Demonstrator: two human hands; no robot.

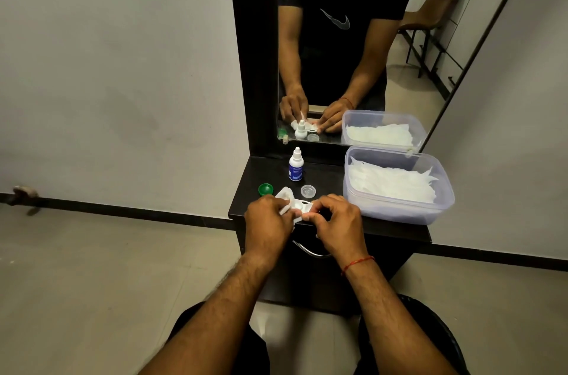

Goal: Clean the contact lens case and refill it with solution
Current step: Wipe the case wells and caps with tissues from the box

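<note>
A person stood at a tall mirror [353, 45] in a black frame, seen from a camera worn on the head, looking down at both forearms. Below the mirror, a narrow black shelf [325, 171] topped a dark cabinet. On the right side of the shelf sat a large clear rectangular plastic tub [399, 211], open and holding a stack of white tissues [393, 184].

Toward the back of the shelf, left of the tub, stood a small white dropper bottle with a blue label [296, 165], upright, cap on and untouched. In front of it lay two loose screw caps, well apart from each other: a green cap [265, 189] to the left and a clear cap [308, 191] to the right.

At the front edge of the shelf, the small white contact lens case [302, 206] was held between both hands. The left hand [267, 227] was clenched around a crumpled white tissue [285, 195], pressing it against the left end of the case. The right hand [339, 225] pinched the right end of the case with thumb and fingertips.

As a judgement: both caps were off and wiping was under way, so cleaning was partly done. Whether either well was already dry could not be told. Refilling with solution and recapping were left to do.
</note>
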